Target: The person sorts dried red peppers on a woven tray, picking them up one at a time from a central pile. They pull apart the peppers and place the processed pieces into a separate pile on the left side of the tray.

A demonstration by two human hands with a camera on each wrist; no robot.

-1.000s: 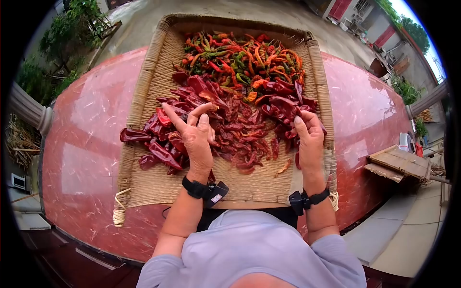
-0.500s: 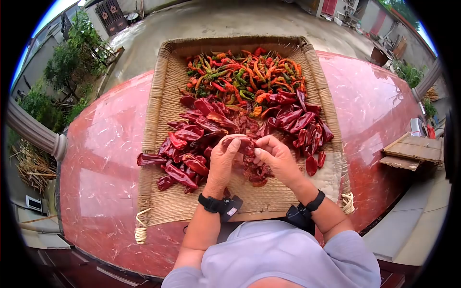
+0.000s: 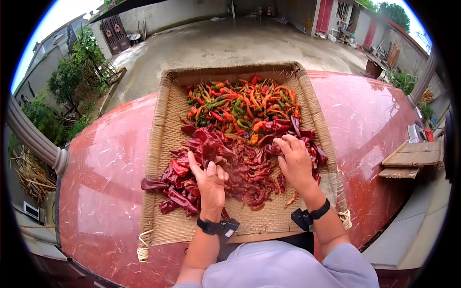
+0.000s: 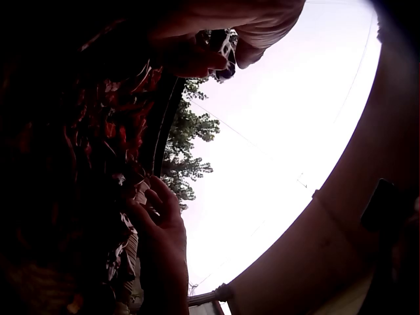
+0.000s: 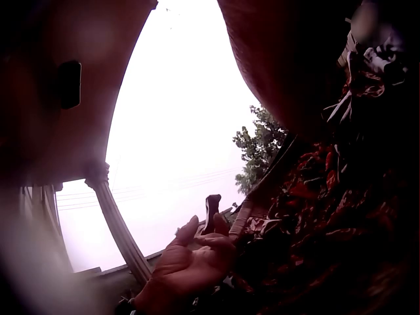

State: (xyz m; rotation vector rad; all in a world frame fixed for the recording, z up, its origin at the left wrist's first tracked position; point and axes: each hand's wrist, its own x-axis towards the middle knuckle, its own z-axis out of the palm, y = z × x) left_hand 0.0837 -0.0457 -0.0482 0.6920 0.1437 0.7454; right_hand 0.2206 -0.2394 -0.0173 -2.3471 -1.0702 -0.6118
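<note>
My left hand (image 3: 210, 189) is over the left heap of large red peppers (image 3: 180, 201), its index finger stretched out. Between its fingers it grips a dark red pepper (image 3: 210, 149), which stands up past the fingertips. In the right wrist view that left hand (image 5: 193, 266) shows its palm, with a dark shape rising between the fingers. My right hand (image 3: 297, 165) is above the right heap of peppers (image 3: 317, 153), palm down, fingers loosely spread. In the left wrist view the right hand (image 4: 161, 230) bends its fingers toward the pile.
A woven tray (image 3: 161, 125) with raised rims holds everything. Small crinkled red peppers (image 3: 249, 185) lie mid-tray, with thin orange and green chillies (image 3: 240, 103) at the far end. Beneath is a red marble surface (image 3: 110, 177). Wooden boards (image 3: 413, 158) stand at the right.
Both hands moved apart after meeting over a pepper at the middle half a second ago. The left went left, the right went right over its heap. The head view has tilted up.
</note>
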